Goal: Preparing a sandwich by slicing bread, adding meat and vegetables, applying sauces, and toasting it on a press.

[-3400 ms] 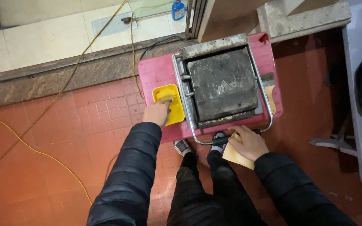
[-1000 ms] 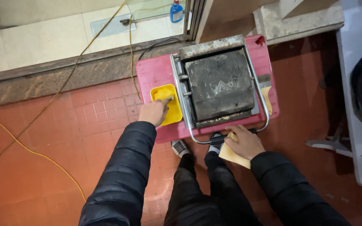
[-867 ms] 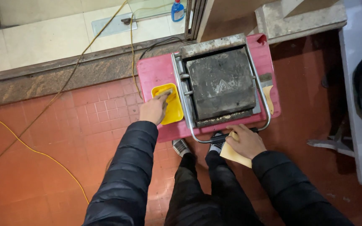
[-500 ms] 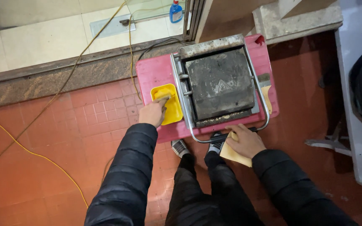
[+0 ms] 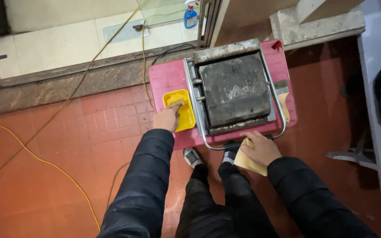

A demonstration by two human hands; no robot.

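Grill press (image 5: 236, 90) sits centre-right on stool top (image 5: 168, 79). Tray (image 5: 182, 115) on top's left part, just beside grill. Scraper (image 5: 283, 100) at right edge. Spray bottle (image 5: 190, 16) behind stool, beyond kerb (image 5: 67, 83).

A yellow tray (image 5: 179, 110) is set on a pink stool (image 5: 168, 79); a dark grey, stained grill plate (image 5: 234, 90) is framed in silver. A tan cloth (image 5: 243, 162), black sleeves (image 5: 144, 185) and red-brown square-tiled floor (image 5: 67, 150) are seen.
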